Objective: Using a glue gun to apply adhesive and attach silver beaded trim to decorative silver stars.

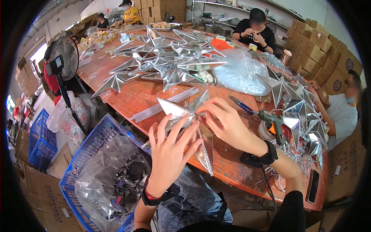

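A silver foil star (pixel 205 150) with beaded trim along its edges lies at the front edge of the red table, below both hands. My left hand (pixel 170 154) rests on the star with its fingers spread, fingertips near the star's middle. From the right, my right hand (pixel 226 121) reaches to the star's centre, thumb and forefinger pinched together. What is between those fingertips is too small to make out. Just right of my right hand lie a glue gun (pixel 273 125) with an orange trigger and blue-handled pliers (pixel 242 105). Clear plastic sticks (pixel 164 104) lie beyond my left hand.
Finished-looking silver stars (pixel 158 62) pile up at the table's far middle, beside a plastic bag (pixel 243 73). More stars (pixel 293 100) heap at right. A blue crate (pixel 83 162) stands lower left, a fan (pixel 63 62) behind it. A phone (pixel 312 186) lies right. Several people sit around the table.
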### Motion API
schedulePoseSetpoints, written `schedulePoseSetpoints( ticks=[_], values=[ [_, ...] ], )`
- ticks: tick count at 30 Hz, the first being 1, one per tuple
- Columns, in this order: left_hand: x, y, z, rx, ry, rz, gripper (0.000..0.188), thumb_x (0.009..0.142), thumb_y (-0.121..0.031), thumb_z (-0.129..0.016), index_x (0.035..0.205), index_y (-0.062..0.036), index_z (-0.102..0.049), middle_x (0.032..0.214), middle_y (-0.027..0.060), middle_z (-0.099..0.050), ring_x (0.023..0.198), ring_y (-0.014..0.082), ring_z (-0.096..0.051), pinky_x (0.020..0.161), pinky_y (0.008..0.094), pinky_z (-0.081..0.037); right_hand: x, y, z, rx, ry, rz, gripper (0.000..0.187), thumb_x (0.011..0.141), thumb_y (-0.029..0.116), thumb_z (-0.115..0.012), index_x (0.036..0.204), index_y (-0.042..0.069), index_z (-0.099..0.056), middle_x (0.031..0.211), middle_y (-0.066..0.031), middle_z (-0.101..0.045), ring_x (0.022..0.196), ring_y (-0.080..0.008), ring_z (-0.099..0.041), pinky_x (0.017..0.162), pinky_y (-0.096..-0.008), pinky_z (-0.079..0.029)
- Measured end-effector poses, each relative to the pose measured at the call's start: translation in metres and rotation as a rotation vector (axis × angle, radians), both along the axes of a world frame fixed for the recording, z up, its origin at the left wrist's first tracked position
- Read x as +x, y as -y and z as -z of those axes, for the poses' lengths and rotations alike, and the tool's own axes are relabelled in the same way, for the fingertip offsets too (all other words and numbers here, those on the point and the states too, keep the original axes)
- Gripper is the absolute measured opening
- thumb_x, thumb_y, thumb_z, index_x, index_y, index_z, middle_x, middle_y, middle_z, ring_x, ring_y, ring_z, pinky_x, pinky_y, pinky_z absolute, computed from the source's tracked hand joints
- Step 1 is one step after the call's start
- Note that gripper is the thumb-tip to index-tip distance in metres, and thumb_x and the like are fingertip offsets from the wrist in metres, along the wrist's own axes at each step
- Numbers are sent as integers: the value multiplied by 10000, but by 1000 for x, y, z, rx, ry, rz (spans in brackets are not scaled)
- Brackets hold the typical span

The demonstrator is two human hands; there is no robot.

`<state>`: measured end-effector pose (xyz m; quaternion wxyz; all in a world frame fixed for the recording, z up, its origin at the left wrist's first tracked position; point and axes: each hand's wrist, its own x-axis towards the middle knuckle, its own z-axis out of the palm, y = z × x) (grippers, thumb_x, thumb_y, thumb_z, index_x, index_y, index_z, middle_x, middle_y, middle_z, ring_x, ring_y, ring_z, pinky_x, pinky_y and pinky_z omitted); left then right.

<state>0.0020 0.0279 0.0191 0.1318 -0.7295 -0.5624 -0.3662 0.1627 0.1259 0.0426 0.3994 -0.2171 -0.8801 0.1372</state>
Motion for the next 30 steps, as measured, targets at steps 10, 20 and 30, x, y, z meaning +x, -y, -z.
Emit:
schedulePoseSetpoints(
  ticks=[10, 20, 30],
  values=[
    [-2, -8, 2, 28, 18, -7, 356, 803, -323, -635, 1098, -125, -609, 1143, 12, -555, 1150, 280, -414, 957, 496, -277, 1, 2, 2, -72, 22, -5, 140, 815, 3, -521, 954, 4, -538, 891, -148, -556, 847, -339, -542, 722, -404, -452],
    [-2, -13, 2, 31, 13, -6, 348, 799, -290, -631, 1099, -116, -608, 1151, 7, -567, 1141, 267, -428, 968, 426, -276, 4, 6, 6, -94, -20, 35, 143, 803, -17, -529, 945, -3, -537, 889, -147, -563, 846, -339, -542, 714, -402, -454],
    [-3, -14, -3, 26, -4, 9, 333, 804, -293, -625, 1083, -111, -614, 1135, 9, -581, 1141, 259, -433, 968, 414, -279, 3, 5, 8, -65, -24, 30, 144, 795, -14, -533, 939, -8, -537, 887, -155, -557, 835, -350, -533, 711, -407, -451]
  ],
)
